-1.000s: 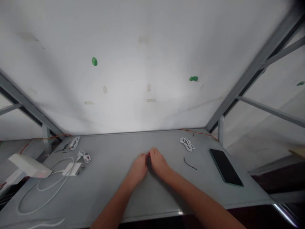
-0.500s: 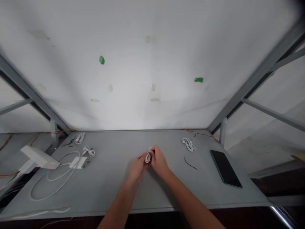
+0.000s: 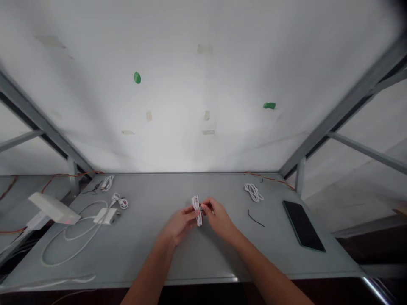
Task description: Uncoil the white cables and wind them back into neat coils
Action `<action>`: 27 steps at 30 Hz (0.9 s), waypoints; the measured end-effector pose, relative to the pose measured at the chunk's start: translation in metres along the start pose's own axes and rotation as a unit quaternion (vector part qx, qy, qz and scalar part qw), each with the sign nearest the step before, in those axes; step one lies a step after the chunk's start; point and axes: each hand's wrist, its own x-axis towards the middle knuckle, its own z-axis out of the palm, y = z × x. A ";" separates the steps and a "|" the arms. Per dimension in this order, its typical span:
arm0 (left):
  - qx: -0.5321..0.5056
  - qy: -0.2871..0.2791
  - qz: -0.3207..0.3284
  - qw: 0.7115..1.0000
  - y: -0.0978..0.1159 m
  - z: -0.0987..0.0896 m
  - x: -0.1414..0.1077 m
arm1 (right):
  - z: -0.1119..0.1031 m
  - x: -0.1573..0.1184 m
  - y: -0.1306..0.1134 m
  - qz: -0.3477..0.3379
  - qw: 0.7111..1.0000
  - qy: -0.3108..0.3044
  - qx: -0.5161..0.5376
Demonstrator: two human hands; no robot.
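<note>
A bundled white cable [image 3: 196, 207] is held just above the grey shelf, about in the middle. My left hand [image 3: 182, 222] is closed on it, thumb in front across the coil. At the bundle's right side my right hand [image 3: 216, 215] pinches fingertips around what looks like the ends of a dark twist tie [image 3: 201, 209] wrapped round the cable's waist. The fingertips partly cover the tie. Right of the hands, a loose black twist tie [image 3: 256, 218] and another coiled white cable [image 3: 253, 192] rest on the shelf.
A dark-screened phone [image 3: 303, 225] lies at the right. Leftward are a white power adapter [image 3: 106, 216] with its looping cord, two coiled cables [image 3: 107, 183], black ties [image 3: 93, 189] and a white box-like device [image 3: 54, 208]. Metal posts flank the grey shelf [image 3: 152, 190]; a white wall stands behind.
The bundle has turned in my hands, now showing its length upright with the tie toward the right. My right fingers have shifted from its top to its right side.
</note>
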 end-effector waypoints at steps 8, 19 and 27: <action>0.038 0.002 -0.011 0.999 0.008 -0.003 -0.006 | -0.010 -0.004 -0.003 -0.032 0.998 -0.044 -0.040; 0.207 -0.012 0.081 0.975 0.011 -0.001 -0.019 | -0.010 -0.011 -0.026 0.020 0.988 -0.090 -0.124; 0.395 0.134 0.230 0.879 0.001 -0.005 -0.033 | -0.007 0.000 -0.015 0.076 0.987 -0.105 0.093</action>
